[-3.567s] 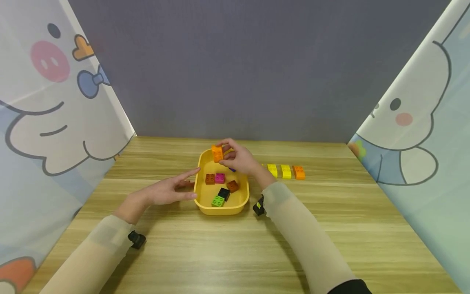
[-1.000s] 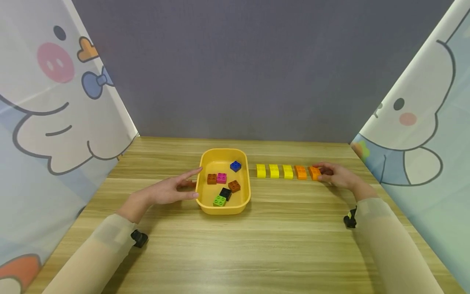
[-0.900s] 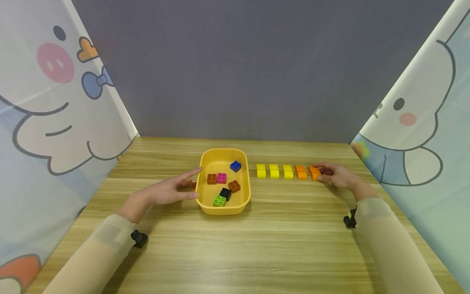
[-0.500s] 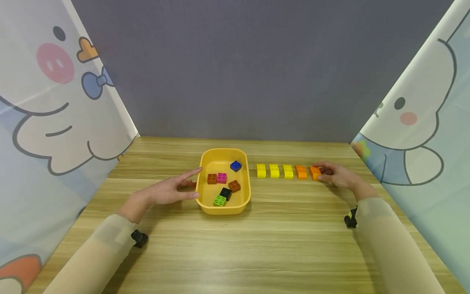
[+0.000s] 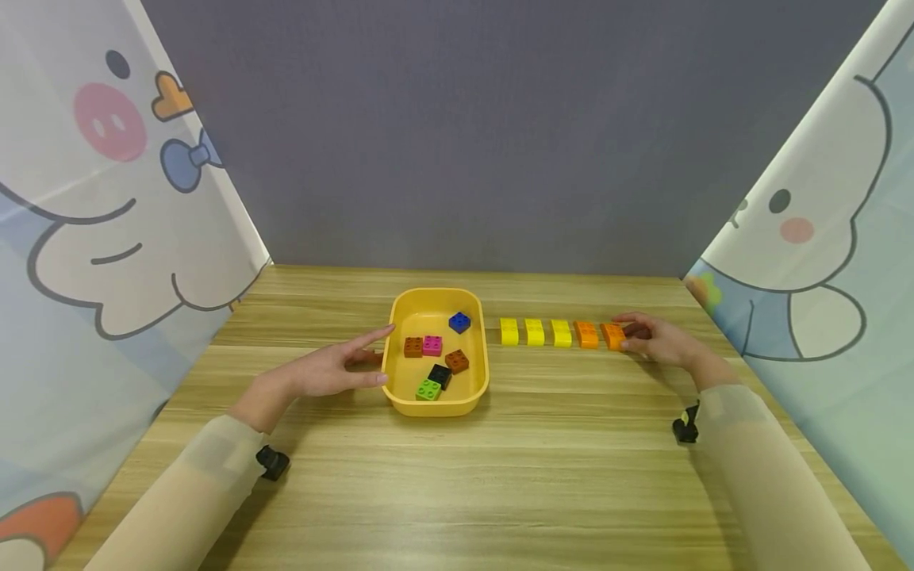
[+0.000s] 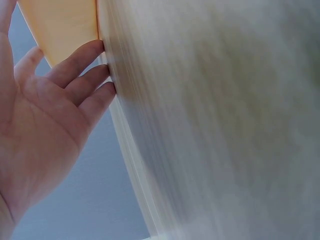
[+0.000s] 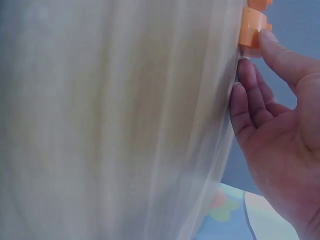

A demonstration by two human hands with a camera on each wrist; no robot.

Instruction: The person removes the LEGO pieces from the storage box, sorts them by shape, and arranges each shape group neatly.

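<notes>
At the right end of a row of toy bricks, my right hand point(image 5: 660, 342) pinches an orange toy brick point(image 5: 612, 336) that sits on the table. In the right wrist view the thumb lies against this orange brick point(image 7: 252, 27), and the other fingers bend near the tabletop. My left hand point(image 5: 324, 370) rests with spread fingers at the left side of a yellow tray point(image 5: 435, 408). Inside it lie a blue brick point(image 5: 459, 322), a pink brick point(image 5: 432, 345), two brown bricks point(image 5: 457, 362), a black brick point(image 5: 439, 376) and a green brick point(image 5: 428, 390).
Between tray and right hand stand three yellow bricks point(image 5: 534, 332) and another orange brick point(image 5: 587, 335), spaced in a line. A grey panel point(image 5: 471, 143) rises behind the wooden table point(image 5: 457, 492). Printed cloth walls point(image 5: 807, 317) flank both sides.
My right hand has carried the orange brick from above the tray to the row's right end and set it on the table. Over the last second both hands have stayed almost still.
</notes>
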